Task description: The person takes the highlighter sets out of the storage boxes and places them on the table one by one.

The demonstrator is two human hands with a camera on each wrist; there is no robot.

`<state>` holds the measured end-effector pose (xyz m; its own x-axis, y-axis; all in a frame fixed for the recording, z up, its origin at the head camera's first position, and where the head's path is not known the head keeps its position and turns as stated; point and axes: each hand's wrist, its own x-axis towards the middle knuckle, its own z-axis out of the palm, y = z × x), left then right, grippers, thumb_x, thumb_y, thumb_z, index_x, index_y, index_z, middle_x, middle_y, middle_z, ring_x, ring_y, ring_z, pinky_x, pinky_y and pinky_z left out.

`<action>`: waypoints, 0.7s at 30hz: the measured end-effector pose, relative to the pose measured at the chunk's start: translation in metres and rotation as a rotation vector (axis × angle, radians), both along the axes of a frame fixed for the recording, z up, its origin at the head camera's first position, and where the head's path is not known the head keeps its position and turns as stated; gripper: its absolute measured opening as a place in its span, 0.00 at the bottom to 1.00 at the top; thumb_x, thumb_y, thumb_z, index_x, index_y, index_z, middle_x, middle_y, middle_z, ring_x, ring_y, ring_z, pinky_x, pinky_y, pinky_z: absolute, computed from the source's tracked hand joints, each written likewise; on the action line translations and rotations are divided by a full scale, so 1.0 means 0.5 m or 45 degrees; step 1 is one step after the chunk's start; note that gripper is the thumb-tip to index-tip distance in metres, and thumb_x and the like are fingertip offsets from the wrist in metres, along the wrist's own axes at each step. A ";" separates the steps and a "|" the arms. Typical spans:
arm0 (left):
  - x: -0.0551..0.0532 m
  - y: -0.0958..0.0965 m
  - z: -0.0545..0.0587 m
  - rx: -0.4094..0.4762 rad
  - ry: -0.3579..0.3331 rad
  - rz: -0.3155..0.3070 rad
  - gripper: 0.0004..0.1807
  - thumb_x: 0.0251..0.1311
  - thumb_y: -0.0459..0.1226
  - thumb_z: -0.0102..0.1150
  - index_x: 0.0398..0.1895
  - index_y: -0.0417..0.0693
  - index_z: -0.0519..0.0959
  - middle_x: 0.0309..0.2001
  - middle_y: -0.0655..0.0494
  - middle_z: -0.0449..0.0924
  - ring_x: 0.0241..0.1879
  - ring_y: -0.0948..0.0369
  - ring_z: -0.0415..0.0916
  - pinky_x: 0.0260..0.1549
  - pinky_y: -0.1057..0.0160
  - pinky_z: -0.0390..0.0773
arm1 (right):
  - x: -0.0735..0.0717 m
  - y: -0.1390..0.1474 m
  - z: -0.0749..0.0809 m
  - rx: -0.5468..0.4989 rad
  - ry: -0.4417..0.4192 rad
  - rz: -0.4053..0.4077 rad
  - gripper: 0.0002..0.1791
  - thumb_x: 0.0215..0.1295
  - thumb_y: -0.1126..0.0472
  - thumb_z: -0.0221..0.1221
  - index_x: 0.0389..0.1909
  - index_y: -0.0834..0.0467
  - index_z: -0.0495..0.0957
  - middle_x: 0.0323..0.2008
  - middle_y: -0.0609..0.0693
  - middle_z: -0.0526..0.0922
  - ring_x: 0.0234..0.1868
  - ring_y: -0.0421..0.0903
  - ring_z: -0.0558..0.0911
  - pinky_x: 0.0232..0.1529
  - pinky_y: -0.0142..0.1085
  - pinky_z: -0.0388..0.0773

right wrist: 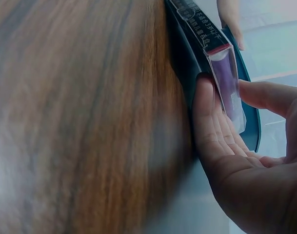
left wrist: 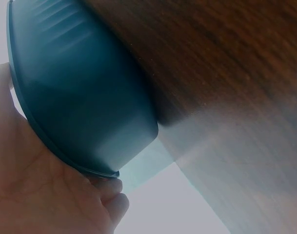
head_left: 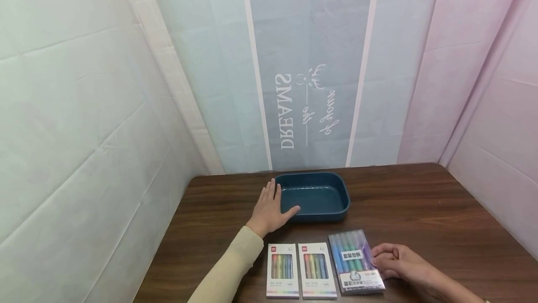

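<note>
A dark teal rectangular tray point(head_left: 313, 216) stands at the back of the table. My left hand point(head_left: 269, 212) rests on its left end, fingers stretched along the rim and thumb over the front left corner. In the left wrist view, the palm lies against the rim of the tray point(left wrist: 85, 92). Nearer me, my right hand point(head_left: 399, 263) pinches the right edge of a clear pack of colored markers point(head_left: 356, 261). The right wrist view has the thumb on top of the marker pack point(right wrist: 225, 80) and the fingers underneath; its right side looks slightly raised.
Left of the marker pack, two white boxes of colored pens lie side by side: the left box point(head_left: 283, 289) and the right box point(head_left: 318, 288). They rest on a dark wood table point(head_left: 201, 247). Fabric curtains point(head_left: 311, 37) hang behind the table and along both sides.
</note>
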<state>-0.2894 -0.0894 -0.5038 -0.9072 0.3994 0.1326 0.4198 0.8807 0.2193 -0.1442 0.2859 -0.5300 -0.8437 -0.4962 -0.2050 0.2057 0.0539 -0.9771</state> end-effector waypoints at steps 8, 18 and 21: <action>0.001 -0.001 0.002 -0.004 -0.006 0.001 0.57 0.62 0.75 0.35 0.79 0.40 0.50 0.81 0.43 0.37 0.80 0.49 0.37 0.76 0.52 0.44 | -0.004 0.005 0.003 0.111 0.078 0.019 0.16 0.73 0.65 0.53 0.52 0.75 0.70 0.41 0.60 0.86 0.37 0.46 0.85 0.37 0.38 0.85; 0.000 -0.001 0.003 -0.001 0.025 -0.013 0.57 0.63 0.74 0.37 0.79 0.38 0.51 0.80 0.40 0.40 0.79 0.47 0.40 0.76 0.49 0.46 | -0.005 0.002 0.006 0.178 0.186 0.031 0.14 0.72 0.66 0.55 0.48 0.76 0.70 0.35 0.58 0.85 0.29 0.44 0.84 0.29 0.36 0.83; 0.001 -0.001 0.002 -0.001 0.026 -0.011 0.57 0.63 0.74 0.37 0.79 0.38 0.51 0.80 0.40 0.40 0.79 0.47 0.40 0.76 0.49 0.46 | -0.008 0.002 0.006 0.206 0.186 0.028 0.14 0.72 0.65 0.55 0.48 0.75 0.71 0.35 0.59 0.85 0.29 0.45 0.84 0.28 0.38 0.84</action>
<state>-0.2890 -0.0897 -0.5027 -0.9007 0.4073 0.1509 0.4318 0.8772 0.2101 -0.1480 0.2870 -0.5271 -0.8596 -0.4853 -0.1596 0.0595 0.2153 -0.9747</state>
